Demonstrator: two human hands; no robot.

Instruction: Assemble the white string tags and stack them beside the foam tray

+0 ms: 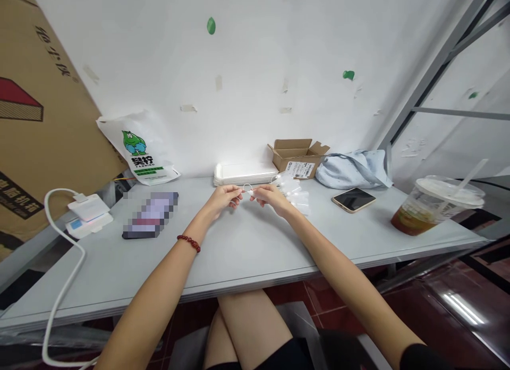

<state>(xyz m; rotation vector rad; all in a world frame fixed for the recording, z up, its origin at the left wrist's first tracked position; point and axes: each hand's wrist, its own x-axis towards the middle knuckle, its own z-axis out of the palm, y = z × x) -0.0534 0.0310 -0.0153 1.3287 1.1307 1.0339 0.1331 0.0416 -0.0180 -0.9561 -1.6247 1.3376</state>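
My left hand [226, 197] and my right hand [268, 195] face each other over the middle of the table, fingers pinched. Between them a thin white cord [247, 186] bends into a small loop. One part of it runs to my left fingertips, where a tiny red bit shows. At my right fingertips a small white piece sits on the cord; its exact kind is too small to make out. Just right of my right hand lies a pile of whitish, translucent tag-like pieces [299, 197], partly hidden behind that hand and wrist.
Behind my hands are stacked white trays [247, 173], an open cardboard box [297, 157] and a pale blue cloth bag [353, 169]. A phone [354, 200] and a drink cup [428, 208] stand right. Left are another phone [151, 215], white chargers [88, 215] and a printed bag [139, 149].
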